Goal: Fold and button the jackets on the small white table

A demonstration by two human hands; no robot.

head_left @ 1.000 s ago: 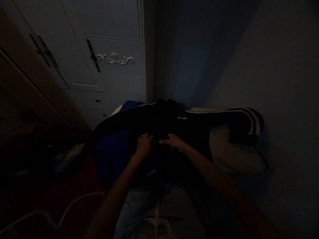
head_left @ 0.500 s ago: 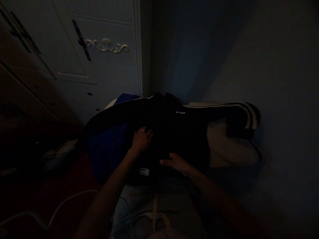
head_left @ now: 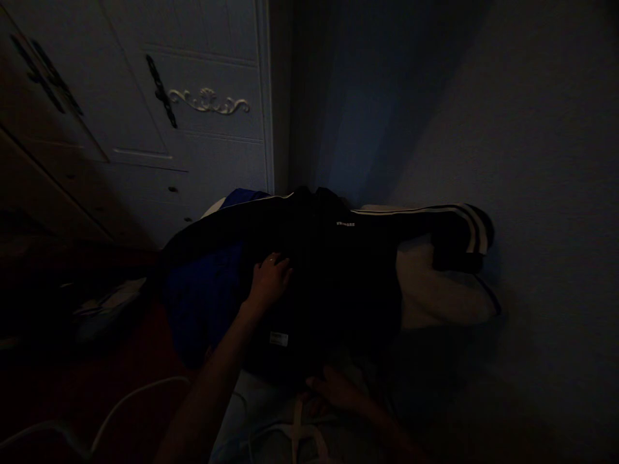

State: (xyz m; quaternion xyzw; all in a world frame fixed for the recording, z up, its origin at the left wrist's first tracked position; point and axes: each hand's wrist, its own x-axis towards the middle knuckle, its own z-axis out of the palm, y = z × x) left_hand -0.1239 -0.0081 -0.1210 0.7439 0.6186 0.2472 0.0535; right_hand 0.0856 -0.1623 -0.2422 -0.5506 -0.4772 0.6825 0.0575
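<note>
A black jacket (head_left: 348,277) with white stripes on its sleeve lies spread out, small white lettering on its chest and a white label (head_left: 279,339) near its lower edge. On the jacket's front rests my left hand (head_left: 271,278), its fingers slightly apart and holding nothing visible. My right hand (head_left: 333,388) is at the jacket's lower edge, close to my lap; dim light hides what its fingers touch. Blue cloth (head_left: 203,296) and pale cloth (head_left: 435,290) show from under the jacket.
A white cabinet (head_left: 217,154) with dark handles and a carved ornament stands at the back left. The wall (head_left: 546,161) rises on the right. Pale cords (head_left: 140,385) run across the dark red floor covering at the lower left.
My right hand has moved down from the jacket's front to its lower edge. My left hand remains on the jacket. The camera view has shifted slightly.
</note>
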